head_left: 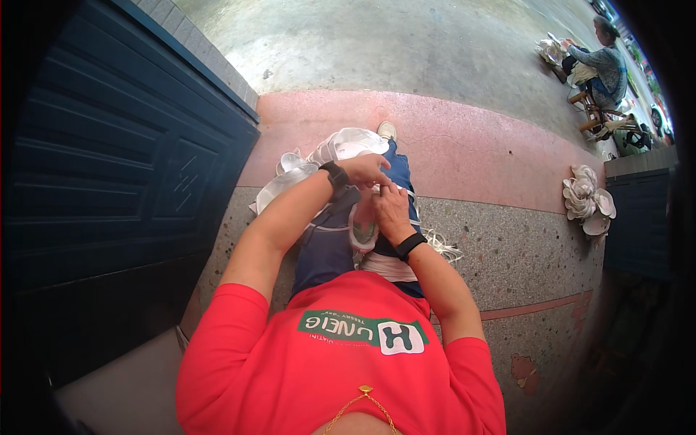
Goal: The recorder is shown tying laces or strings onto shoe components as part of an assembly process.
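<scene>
My left hand (365, 172) reaches in over my lap with its fingers bent together, and what they pinch, if anything, is too small to make out. Just nearer, my right hand (394, 212) is closed, its fingertips almost meeting the left ones. Beside the right hand, partly behind it, sits a small white and pinkish shoe-like piece (363, 225) with a greenish inside. A pale cloth (389, 267) covers part of my lap. Several white cup-shaped pieces (286, 181) lie heaped by my left leg, with a larger white bundle (353, 143) beyond them.
A dark blue panelled door (109, 152) stands at left. White cords (442, 246) trail by my right leg. Another heap of white pieces (586, 201) lies on the floor at right. Farther off, a person (605, 65) sits on a stool, handling similar white things.
</scene>
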A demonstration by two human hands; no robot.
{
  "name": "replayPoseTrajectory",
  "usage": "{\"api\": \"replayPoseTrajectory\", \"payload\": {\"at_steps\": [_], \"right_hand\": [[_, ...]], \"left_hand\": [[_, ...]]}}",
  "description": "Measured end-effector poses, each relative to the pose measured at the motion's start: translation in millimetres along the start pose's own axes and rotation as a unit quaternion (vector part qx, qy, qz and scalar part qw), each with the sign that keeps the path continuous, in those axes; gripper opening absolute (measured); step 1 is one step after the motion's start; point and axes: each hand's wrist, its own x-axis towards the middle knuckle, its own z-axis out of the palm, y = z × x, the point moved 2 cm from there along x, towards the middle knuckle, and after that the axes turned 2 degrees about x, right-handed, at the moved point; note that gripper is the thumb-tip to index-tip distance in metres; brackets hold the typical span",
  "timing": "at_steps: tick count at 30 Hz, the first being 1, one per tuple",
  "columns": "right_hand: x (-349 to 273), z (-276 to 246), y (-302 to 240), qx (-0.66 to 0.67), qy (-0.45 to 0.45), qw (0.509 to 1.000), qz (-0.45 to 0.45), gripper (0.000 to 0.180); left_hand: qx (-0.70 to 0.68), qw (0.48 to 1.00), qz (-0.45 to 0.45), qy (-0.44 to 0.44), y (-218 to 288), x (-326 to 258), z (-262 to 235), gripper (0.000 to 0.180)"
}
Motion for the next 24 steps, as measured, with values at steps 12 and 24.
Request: {"api": "replayPoseTrajectory", "payload": {"at_steps": [12,24], "right_hand": [[-30.3,-357.6,27.9,0.004,0.552,0.833,0.041,0.014],[-35.3,-332.0,111.5,0.527,0.469,0.682,0.194,0.02]], "left_hand": [[0.238,0.971,-0.019,0.002,8.1,19.2,38.4,0.03],[0.227,0.922,0.192,0.247,-42.5,-41.0,-7.1,0.028]]}}
